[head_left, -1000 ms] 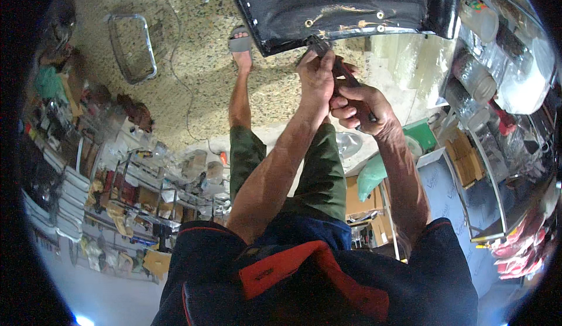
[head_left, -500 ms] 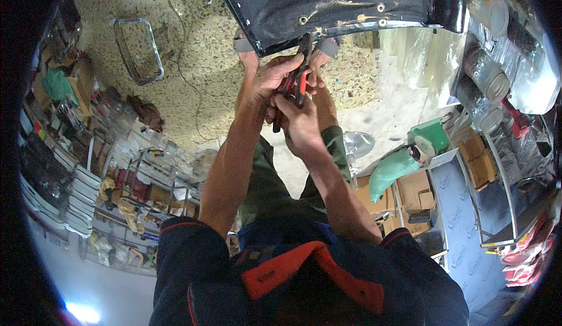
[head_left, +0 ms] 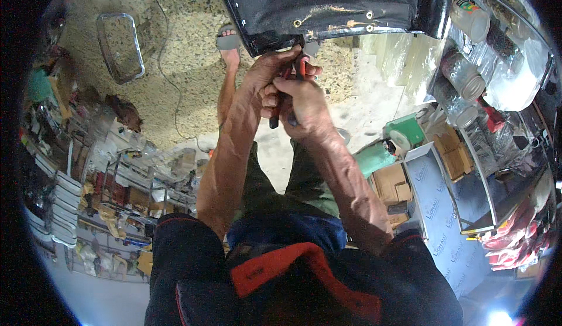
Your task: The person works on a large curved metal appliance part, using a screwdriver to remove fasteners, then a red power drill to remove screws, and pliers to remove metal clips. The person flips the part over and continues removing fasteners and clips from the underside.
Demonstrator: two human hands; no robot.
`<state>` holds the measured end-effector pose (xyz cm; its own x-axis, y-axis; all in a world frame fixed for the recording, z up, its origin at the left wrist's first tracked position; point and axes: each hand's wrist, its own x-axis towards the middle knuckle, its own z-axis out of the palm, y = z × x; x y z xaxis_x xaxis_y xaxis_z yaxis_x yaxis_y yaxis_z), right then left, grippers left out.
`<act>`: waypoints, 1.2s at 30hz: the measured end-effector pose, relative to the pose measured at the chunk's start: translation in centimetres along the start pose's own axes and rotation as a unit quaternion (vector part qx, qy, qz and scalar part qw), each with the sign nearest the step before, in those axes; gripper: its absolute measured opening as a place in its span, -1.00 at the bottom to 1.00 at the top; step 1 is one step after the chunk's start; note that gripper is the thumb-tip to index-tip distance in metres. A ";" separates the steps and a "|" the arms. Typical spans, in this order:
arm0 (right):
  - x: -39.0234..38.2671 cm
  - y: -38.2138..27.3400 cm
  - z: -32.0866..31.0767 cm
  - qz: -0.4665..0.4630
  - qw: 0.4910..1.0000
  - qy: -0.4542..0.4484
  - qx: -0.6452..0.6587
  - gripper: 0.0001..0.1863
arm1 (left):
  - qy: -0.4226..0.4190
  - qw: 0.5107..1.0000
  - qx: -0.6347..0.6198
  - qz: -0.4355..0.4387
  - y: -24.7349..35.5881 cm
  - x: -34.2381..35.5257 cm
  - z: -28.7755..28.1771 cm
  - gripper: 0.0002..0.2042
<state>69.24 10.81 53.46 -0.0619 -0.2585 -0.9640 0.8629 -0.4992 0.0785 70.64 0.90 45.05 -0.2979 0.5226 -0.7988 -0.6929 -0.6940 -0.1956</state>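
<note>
At the lower edge of a black upholstered panel [head_left: 333, 9], both my hands are closed around a pair of pliers with red and black handles [head_left: 301, 66]. My left hand [head_left: 263, 73] wraps the tool just below the panel's bottom left corner, its thumb reaching up to the edge. My right hand [head_left: 303, 100] grips the handles from the right, and a dark handle end sticks out below the fingers. The jaws are hidden behind my hands at the panel's edge. Brass-coloured eyelets and staples dot the panel's underside.
A bent chrome frame [head_left: 140, 50] lies on the speckled floor beside a thin cable [head_left: 167, 62]. Clear jars [head_left: 462, 74] stand on the right, above a green box [head_left: 407, 130] and cardboard [head_left: 390, 184]. Cluttered shelving [head_left: 126, 179] fills the left.
The pliers' jaws, visible before, are now hidden at the panel's edge. My hands have closed up tighter around the tool. The view has shifted, and one foot has moved out to the left.
</note>
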 end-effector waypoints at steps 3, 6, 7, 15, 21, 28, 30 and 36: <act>1.1 3.0 0.6 -0.057 0.994 0.088 -0.012 -0.91 | 0.006 0.999 0.041 0.020 0.0 0.0 -0.9 -0.70; 3.9 7.2 -0.5 -0.158 0.980 0.118 -0.024 -0.82 | -0.048 0.994 0.086 0.049 0.1 0.2 -2.7 -0.66; 5.7 8.8 -1.4 -0.210 0.967 0.135 -0.051 -0.81 | -0.048 0.992 0.110 0.044 0.4 0.6 -3.1 -0.66; 7.3 10.3 -6.3 -0.274 0.945 0.100 -0.147 -0.81 | -0.091 0.976 0.193 0.032 0.0 3.2 -5.7 -0.67; -0.4 1.1 -10.2 -0.011 0.982 -0.178 0.066 -0.71 | 0.118 0.897 0.375 0.204 -2.4 1.8 -1.3 -0.73; -5.5 1.5 -22.3 -0.100 0.978 -0.100 0.155 -0.62 | 0.163 0.451 0.720 0.502 1.5 3.2 1.0 -0.70; -7.0 2.8 -29.7 -0.188 0.970 -0.002 0.155 -0.55 | 0.152 0.462 0.724 0.490 2.5 4.1 0.7 -0.74; -16.1 4.1 -56.8 -0.276 0.913 0.018 0.300 -0.45 | 0.129 0.526 0.707 0.455 3.8 5.9 0.4 -0.88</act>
<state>102.25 59.91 54.89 -0.3775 0.1911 -0.9061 0.2748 -0.9113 -0.3067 66.00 1.56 39.80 -0.9561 0.0809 -0.2815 -0.1905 0.5584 0.8074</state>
